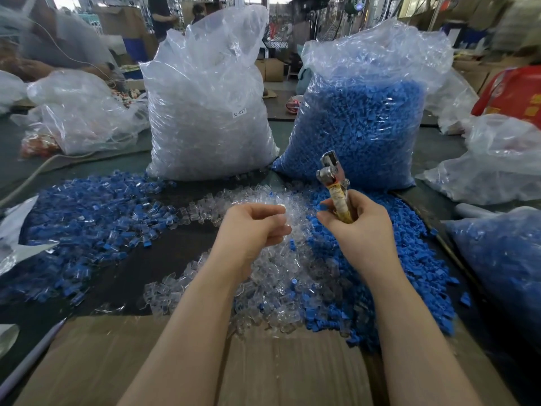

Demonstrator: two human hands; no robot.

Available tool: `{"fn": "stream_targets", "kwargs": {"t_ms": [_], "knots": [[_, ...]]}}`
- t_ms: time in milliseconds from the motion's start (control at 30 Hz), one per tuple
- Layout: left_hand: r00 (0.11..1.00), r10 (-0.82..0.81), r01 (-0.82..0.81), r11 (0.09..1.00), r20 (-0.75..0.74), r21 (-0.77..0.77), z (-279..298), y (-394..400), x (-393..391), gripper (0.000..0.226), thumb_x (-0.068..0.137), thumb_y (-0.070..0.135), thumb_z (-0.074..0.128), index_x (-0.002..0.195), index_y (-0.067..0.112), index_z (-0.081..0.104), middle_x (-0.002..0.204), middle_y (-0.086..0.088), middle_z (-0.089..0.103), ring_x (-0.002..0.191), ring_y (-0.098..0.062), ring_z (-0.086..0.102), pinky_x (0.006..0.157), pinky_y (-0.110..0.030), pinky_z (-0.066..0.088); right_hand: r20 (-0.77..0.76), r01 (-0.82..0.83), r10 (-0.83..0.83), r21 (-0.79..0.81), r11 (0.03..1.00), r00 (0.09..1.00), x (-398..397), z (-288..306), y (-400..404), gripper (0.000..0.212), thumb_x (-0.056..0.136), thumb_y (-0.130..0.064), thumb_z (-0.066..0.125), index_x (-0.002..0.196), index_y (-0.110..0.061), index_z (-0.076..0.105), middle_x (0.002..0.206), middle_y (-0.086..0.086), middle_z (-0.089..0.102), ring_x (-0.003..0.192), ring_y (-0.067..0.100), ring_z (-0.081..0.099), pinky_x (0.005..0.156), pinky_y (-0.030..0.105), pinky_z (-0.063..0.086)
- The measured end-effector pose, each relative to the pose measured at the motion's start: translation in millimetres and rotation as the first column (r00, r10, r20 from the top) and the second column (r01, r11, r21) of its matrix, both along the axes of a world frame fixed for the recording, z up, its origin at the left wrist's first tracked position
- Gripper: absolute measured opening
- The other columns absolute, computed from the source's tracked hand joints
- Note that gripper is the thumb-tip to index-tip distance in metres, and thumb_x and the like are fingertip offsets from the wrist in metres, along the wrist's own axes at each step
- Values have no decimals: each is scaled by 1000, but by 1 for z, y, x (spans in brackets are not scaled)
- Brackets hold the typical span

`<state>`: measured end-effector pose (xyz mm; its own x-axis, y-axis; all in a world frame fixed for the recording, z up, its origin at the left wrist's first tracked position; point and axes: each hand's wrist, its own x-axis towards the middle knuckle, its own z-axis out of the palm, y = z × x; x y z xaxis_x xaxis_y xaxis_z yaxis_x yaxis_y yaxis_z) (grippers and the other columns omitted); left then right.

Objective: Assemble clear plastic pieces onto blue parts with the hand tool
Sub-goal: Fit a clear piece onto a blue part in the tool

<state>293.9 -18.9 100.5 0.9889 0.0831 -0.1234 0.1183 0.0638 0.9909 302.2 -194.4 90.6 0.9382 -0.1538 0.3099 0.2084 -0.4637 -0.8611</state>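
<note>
**Camera setup: one head-worn view**

You have a single wide-angle view, worn on your head, looking forward and down along both forearms.
- Nearest: a cardboard sheet (263, 373) along the bottom edge.
- Close, centre frame: your left hand (251, 227) and right hand (354, 221), seen from above and behind.
- Beyond, facing you: a bag of clear pieces (205, 112) and a bag of blue parts (360, 121), standing upright side by side.
- Far: a blurred workshop background along the top edge.
- Edges bow, as a wide lens gives.
- No second view shares the scene.
</note>
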Motion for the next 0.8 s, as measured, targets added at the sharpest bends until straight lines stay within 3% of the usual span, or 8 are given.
{"fn": "stream_targets", "kwargs": {"t_ms": [133, 233, 333, 467, 567, 633, 733, 800], "knots": [[1000, 6, -7, 999, -15, -43, 2, -6, -1, 6, 87, 5, 71, 92, 8, 72, 72, -3, 74, 71, -12, 73, 69, -23, 59, 43, -86, 83, 78, 993, 996, -2, 3, 4, 15, 84, -18, 74, 76, -27, 64, 63, -11, 60, 55, 1, 48, 56, 17, 41], [1000, 6, -8, 994, -18, -109, 4, -10, -3, 5, 84, 4, 73, 86, 8, 72, 70, -5, 74, 70, -15, 73, 63, -22, 59, 86, -113, 102, 124, 986, 991, -4, 4, 7, 15, 87, -17, 72, 75, -25, 64, 68, 2, 61, 58, 11, 51, 58, 24, 45], [1000, 18, -20, 988, -20, -152, 5, -16, -5, 6, 82, 4, 75, 81, 8, 72, 71, -8, 75, 69, -16, 74, 59, -21, 57, 123, -123, 103, 163, 979, 987, -6, 6, 9, 14, 88, -16, 71, 77, -23, 65, 73, 4, 65, 68, 21, 62, 65, 30, 51], [1000, 28, -29, 982, -6, -189, 7, -21, -7, 6, 81, 4, 76, 85, 6, 72, 74, -10, 76, 70, -18, 74, 61, -22, 58, 156, -126, 104, 141, 982, 982, -7, 8, 12, 14, 87, -16, 72, 77, -20, 63, 70, 6, 59, 60, 18, 50, 58, 28, 45], [999, 39, -35, 978, 16, -204, 9, -23, -8, 8, 80, 3, 77, 86, 5, 73, 76, -12, 76, 71, -18, 75, 61, -22, 58, 155, -118, 99, 116, 986, 983, -7, 7, 13, 16, 87, -17, 71, 76, -20, 61, 61, -2, 53, 55, 6, 43, 53, 20, 40], [998, 49, -41, 976, 32, -212, 10, -24, -9, 7, 80, 2, 77, 85, 5, 73, 76, -12, 76, 69, -18, 74, 62, -22, 58, 156, -102, 86, 92, 991, 984, -7, 7, 13, 15, 88, -18, 71, 77, -20, 60, 60, -8, 53, 56, 7, 44, 55, 25, 41], [995, 77, -62, 977, 69, -202, 11, -26, -10, 5, 81, 2, 76, 84, 6, 73, 76, -11, 76, 70, -18, 74, 64, -23, 59, 179, -72, 58, 73, 995, 982, -8, 7, 15, 14, 88, -21, 71, 79, -18, 61, 65, -1, 57, 63, 23, 53, 61, 46, 50], [992, 88, -67, 976, 95, -207, 13, -27, -11, 6, 81, 2, 76, 84, 6, 74, 77, -10, 76, 74, -20, 75, 65, -23, 59, 197, -58, 41, 80, 995, 980, -9, 8, 17, 15, 88, -23, 71, 79, -17, 61, 66, 2, 58, 65, 26, 55, 64, 51, 50]]}}
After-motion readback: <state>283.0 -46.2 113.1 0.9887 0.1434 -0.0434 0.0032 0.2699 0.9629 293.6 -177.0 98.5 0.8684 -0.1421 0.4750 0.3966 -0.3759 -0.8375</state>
